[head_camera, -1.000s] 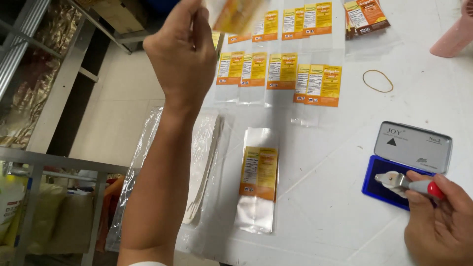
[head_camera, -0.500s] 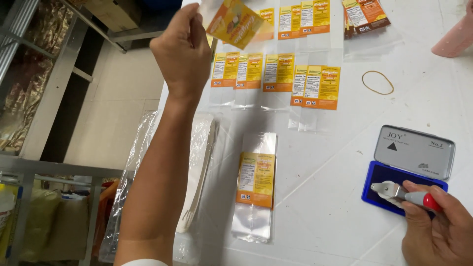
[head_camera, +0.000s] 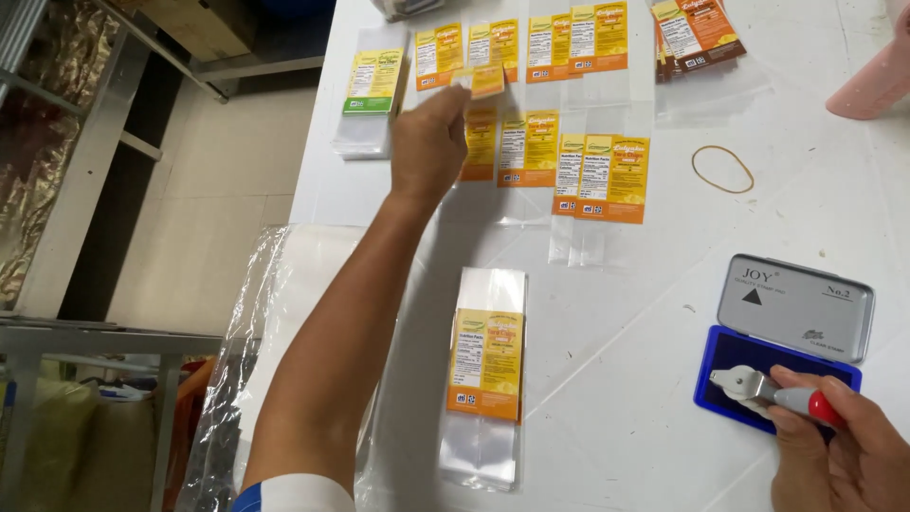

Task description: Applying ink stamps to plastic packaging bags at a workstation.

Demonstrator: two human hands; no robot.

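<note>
My left hand (head_camera: 428, 142) reaches far across the white table (head_camera: 664, 265) and holds a clear plastic bag with a yellow-orange label (head_camera: 485, 81) over the rows of similar bags (head_camera: 559, 156) laid out there. My right hand (head_camera: 834, 450) grips a stamp with a red handle (head_camera: 777, 391) at the lower right, its metal head resting on the open blue ink pad (head_camera: 749, 365). Another labelled clear bag (head_camera: 485, 365) lies flat near me, between my arms.
A stack of green-labelled bags (head_camera: 373, 90) lies at the table's far left. More orange-labelled bags (head_camera: 697, 38) sit at the far right, with a rubber band (head_camera: 722, 169) and a pink object (head_camera: 877, 76). Loose clear plastic (head_camera: 242, 360) hangs off the table's left edge, beside metal shelving (head_camera: 76, 190).
My left hand has moved forward and down with the bag, from raised up to low over the rows of bags. The right hand stays with the stamp on the ink pad.
</note>
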